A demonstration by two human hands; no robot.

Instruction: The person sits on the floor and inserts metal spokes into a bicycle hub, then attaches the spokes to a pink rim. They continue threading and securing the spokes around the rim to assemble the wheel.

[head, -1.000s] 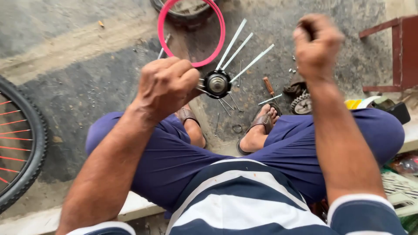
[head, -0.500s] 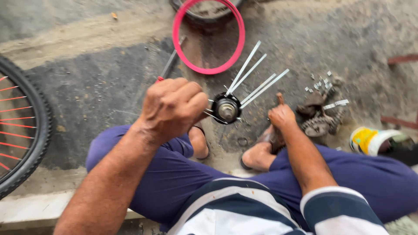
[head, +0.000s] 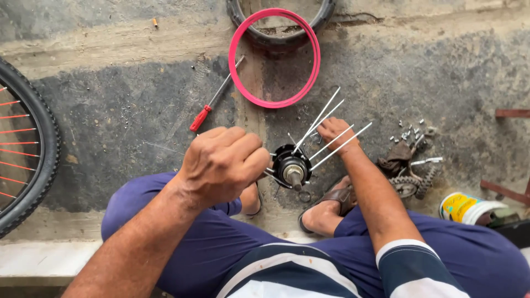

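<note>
You sit over a bare concrete floor (head: 121,110), knees apart in blue trousers, with a black wheel hub (head: 291,165) held up at the centre of the frame. Your left hand (head: 223,163), curled into a tight fist just left of centre, grips the hub by its near flange, the fingers closed around the spoke ends there. A fan of silver spokes (head: 331,129) rises from the hub toward the upper right.

Your right hand (head: 337,132) has come down: a second ago it was raised high at the upper right of the frame, half a second ago it was dropping toward the floor, and now it sits just right of centre behind the spokes, low near the ground. The spokes cross in front of it and its fingers are curled under, so you cannot tell whether it holds anything. Judging by that, you seem to be fetching another piece for the hub rather than working on it this instant.

Around you: a pink rim strip (head: 274,58) lies as a ring at the upper centre beside a black tyre (head: 279,38); a red-handled screwdriver (head: 212,105) lies to its left; a spoked wheel (head: 25,149) fills the left edge; small nipples (head: 408,132) and a toothed sprocket (head: 406,185) are scattered at the right, near a yellow-lidded tin (head: 464,207).
</note>
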